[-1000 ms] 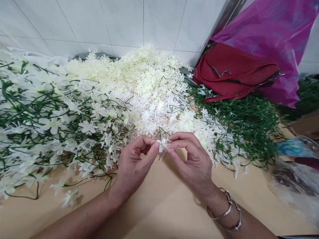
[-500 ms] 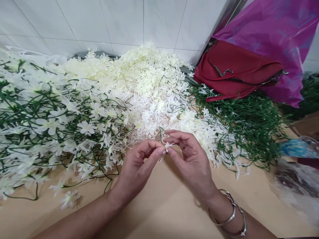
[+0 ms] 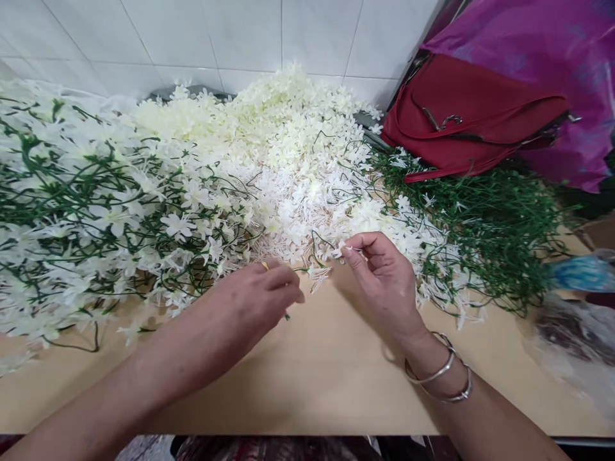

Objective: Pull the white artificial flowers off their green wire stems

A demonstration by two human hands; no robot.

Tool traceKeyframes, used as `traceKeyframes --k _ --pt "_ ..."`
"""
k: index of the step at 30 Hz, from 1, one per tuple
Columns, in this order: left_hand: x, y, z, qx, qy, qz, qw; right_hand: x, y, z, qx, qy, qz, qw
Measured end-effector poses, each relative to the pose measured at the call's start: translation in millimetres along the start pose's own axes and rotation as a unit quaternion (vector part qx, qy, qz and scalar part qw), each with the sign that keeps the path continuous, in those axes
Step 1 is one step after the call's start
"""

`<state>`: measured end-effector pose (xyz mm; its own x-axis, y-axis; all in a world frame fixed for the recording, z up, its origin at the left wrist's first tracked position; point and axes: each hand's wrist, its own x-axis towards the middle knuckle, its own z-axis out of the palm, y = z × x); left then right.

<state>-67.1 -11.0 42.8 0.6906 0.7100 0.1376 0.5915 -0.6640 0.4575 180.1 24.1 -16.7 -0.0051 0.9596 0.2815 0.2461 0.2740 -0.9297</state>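
Observation:
My right hand [image 3: 384, 275] pinches a small white flower [image 3: 340, 250] between thumb and forefinger, in front of the flower pile. My left hand [image 3: 262, 294] is turned back-up over the table, its fingers closed round a green stem [image 3: 302, 269]; a green tip shows below them. Between the hands lies a white flower piece with thin white strands [image 3: 318, 274]. Loose white petals [image 3: 298, 153] are heaped beyond both hands. To the left spreads a large pile of white flowers on green stems [image 3: 177, 226].
Green stems [image 3: 494, 224] lie in a heap at the right. Behind them are a red bag [image 3: 480, 115] and a purple plastic bag [image 3: 576, 77]. A clear plastic bag [image 3: 576, 346] rests on the table [image 3: 307, 390] at the right edge. White tiles [image 3: 317, 38] stand behind.
My hands have moved apart. My left hand went left and rolled back-up; my right hand moved right and up with a flower. The camera view has shifted, showing the table's front edge.

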Motion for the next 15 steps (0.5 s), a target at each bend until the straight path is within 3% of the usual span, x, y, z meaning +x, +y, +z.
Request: traceKeyframes --k 3,6,9,12,15 --pt "-5 -4 10.1 0.043 -0.046 0.015 0.998 1 -1 -1 -0.011 0.005 -0.011 1.000" --pt "-3 -11 24.4 0.060 -0.036 0.033 0.997 1 -2 -1 -0.022 -0.003 -0.028 0.999" --pt "1 -13 32.5 0.041 0.020 0.057 0.997 2 -2 -1 -0.025 0.007 -0.030 0.999" --pt "2 -8 32.7 -0.062 0.108 0.056 0.991 3 -2 -2 -0.018 0.040 -0.038 0.998" --pt "3 -1 29.2 -0.211 0.207 0.020 0.955 6 -3 -5 -0.007 0.063 -0.049 0.997"
